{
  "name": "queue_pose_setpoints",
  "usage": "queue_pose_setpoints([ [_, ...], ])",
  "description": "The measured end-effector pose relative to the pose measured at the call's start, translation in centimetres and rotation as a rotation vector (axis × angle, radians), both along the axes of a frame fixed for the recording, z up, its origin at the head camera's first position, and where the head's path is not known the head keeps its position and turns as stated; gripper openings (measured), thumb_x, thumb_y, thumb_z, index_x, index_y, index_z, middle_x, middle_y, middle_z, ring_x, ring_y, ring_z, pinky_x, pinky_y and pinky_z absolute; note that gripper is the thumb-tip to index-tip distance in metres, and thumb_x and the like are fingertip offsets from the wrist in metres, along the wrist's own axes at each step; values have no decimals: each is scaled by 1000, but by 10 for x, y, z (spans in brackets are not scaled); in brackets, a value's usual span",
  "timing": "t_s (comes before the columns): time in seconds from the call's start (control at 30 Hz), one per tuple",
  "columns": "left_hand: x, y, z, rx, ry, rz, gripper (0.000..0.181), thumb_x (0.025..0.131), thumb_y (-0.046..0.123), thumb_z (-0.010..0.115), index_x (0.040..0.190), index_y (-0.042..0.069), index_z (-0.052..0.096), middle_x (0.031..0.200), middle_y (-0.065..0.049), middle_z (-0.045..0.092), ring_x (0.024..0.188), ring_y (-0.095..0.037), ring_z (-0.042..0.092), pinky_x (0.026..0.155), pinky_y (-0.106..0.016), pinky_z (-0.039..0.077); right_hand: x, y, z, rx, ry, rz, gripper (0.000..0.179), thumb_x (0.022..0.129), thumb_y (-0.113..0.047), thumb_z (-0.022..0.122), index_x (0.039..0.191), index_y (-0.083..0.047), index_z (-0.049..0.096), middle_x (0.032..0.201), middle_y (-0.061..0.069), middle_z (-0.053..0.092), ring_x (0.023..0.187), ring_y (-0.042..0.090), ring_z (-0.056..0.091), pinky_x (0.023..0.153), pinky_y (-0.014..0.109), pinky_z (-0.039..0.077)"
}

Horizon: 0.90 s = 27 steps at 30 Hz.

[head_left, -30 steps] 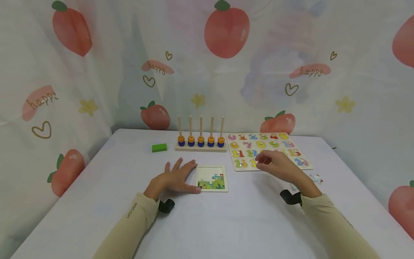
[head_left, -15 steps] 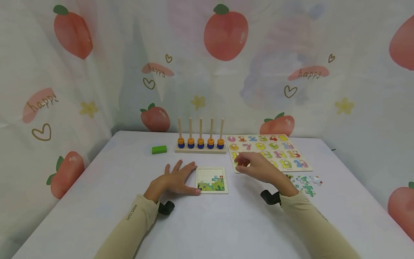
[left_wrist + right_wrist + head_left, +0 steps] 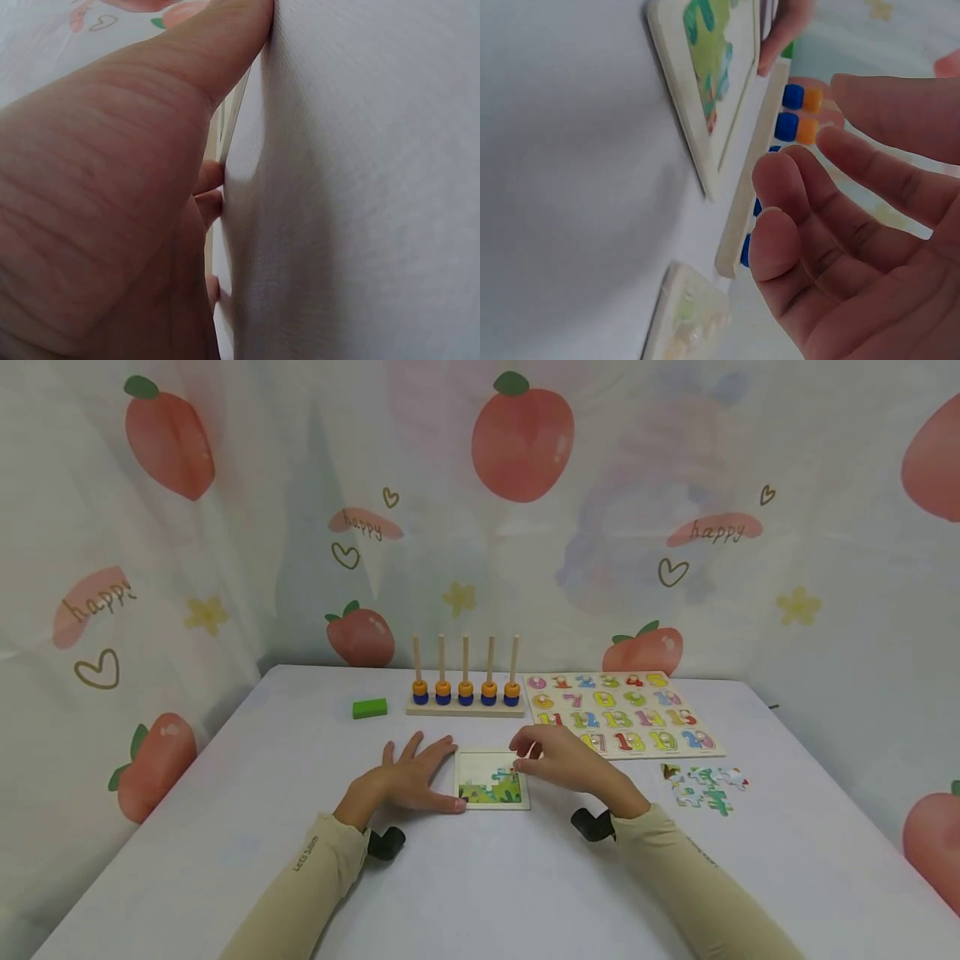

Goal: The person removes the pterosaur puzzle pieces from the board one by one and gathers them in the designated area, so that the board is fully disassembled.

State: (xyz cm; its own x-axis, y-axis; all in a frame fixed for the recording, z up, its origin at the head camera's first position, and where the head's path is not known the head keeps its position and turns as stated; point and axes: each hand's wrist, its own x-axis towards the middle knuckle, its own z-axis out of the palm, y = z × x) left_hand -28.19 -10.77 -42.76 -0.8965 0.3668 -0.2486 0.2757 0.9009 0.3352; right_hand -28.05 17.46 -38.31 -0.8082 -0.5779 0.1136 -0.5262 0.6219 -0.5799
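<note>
A small square jigsaw tray (image 3: 474,770) lies mid-table, with joined pieces along its bottom and right side. My left hand (image 3: 408,782) is spread flat beside it, thumb on the lower left corner and index fingertip at the upper left. At the tray's upper right edge is my right hand (image 3: 564,757), fingers bent and thumb near the index finger. In the right wrist view a narrow gap shows between thumb and index finger (image 3: 877,180); I cannot tell whether a piece is held there. Several loose jigsaw pieces (image 3: 705,787) lie to the right.
Behind the tray stands a wooden peg stand (image 3: 465,711) with orange and blue beads on its pegs. A number puzzle board (image 3: 637,700) lies at the back right, partly behind my right hand. A green block (image 3: 370,707) sits at the back left.
My right hand has moved left from over the number board to the tray's upper right edge, uncovering the loose pieces. My left hand has stayed at the tray.
</note>
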Motion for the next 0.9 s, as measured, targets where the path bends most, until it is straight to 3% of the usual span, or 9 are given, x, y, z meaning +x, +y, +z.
queue_pose_setpoints([
  [0.23,-1,-1,-1,21,-19,-4,110,85,72,77,172,23,28,180,2,14,164,-39,-6,122,-71,-11,-4,-9,-13,50,-64,9,19,99,-9,77,115,0,73,98,0,68,88,16,61,79,33,54],
  [0.43,0,-1,1,2,-10,-8,111,85,74,76,171,23,28,179,2,16,164,-39,-3,123,-72,-8,-4,-10,-19,62,-72,31,18,95,-7,78,111,1,73,99,4,66,88,17,59,79,33,53],
  [0.67,1,-2,1,-2,-10,-5,112,84,75,76,171,24,28,179,2,17,164,-37,-1,123,-72,-7,-3,-11,-23,99,-120,-15,20,95,-8,80,111,0,72,102,6,58,88,18,54,77,33,49],
  [0.9,2,-1,3,5,-13,-10,112,85,74,76,171,23,28,179,2,16,164,-38,-2,123,-72,-8,-1,-11,-22,123,-116,-51,22,94,-9,82,109,-1,68,100,6,55,88,19,51,78,33,48],
])
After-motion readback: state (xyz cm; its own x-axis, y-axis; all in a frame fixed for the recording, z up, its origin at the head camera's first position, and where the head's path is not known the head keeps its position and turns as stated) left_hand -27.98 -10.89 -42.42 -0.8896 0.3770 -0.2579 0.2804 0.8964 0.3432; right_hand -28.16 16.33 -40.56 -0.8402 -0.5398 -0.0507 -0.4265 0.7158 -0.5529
